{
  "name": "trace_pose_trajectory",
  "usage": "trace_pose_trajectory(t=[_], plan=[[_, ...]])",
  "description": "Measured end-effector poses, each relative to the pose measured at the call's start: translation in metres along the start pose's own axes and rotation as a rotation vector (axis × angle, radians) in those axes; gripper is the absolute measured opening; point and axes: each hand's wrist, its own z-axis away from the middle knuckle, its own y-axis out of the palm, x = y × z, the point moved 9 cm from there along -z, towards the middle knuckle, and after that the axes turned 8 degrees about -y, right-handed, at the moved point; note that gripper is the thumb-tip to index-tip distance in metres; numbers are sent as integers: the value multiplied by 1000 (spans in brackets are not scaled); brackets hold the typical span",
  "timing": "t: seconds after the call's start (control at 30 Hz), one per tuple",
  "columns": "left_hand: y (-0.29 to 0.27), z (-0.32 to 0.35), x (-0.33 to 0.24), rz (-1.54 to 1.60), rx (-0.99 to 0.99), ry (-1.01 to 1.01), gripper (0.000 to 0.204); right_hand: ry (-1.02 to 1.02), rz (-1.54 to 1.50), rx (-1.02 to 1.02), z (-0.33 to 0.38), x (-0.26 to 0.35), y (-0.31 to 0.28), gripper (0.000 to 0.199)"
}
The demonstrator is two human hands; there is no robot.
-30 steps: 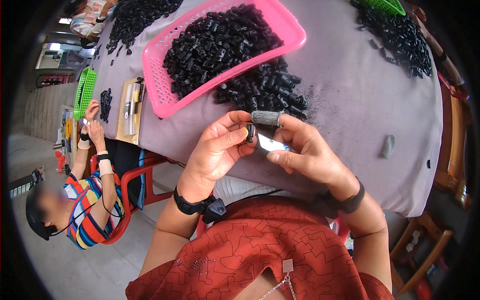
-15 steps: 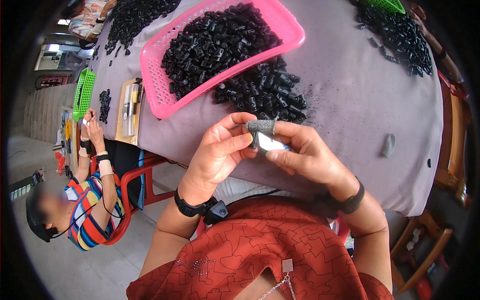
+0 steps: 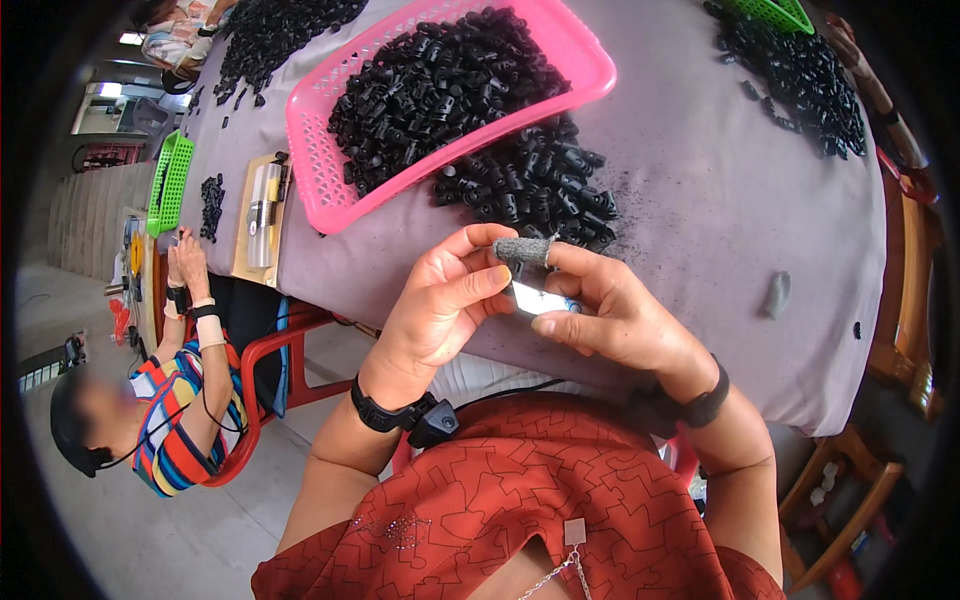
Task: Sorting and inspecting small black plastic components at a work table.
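My left hand pinches a small black plastic part between thumb and fingers, in front of my chest. Closed around a small flat, shiny white piece with a bluish end is my right hand; its exact kind is unclear. The piece lies against or very near the black part. A grey knitted finger sleeve covers my right index fingertip, which rests over the part. Just beyond my hands lies a heap of similar black parts, beside a pink basket filled with more.
Another grey finger sleeve lies on the cloth-covered table to the right. Further black heaps sit at far left and far right. At left, a co-worker sits near a green basket and a board with a clear-lidded box.
The white piece has tilted slightly and shows more of its face and blue end. My hands have barely shifted. The co-worker's hands have lowered a little.
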Motion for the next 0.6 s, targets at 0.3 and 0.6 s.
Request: trace_pose_trajectory(t=[0.3, 0.6], plan=[[5, 2, -2, -95, 40, 6, 33, 23, -74, -31, -1, -3, -7, 37], [-2, 4, -2, -19, 47, -54, 35, -37, -83, -216, -1, -3, -25, 16]])
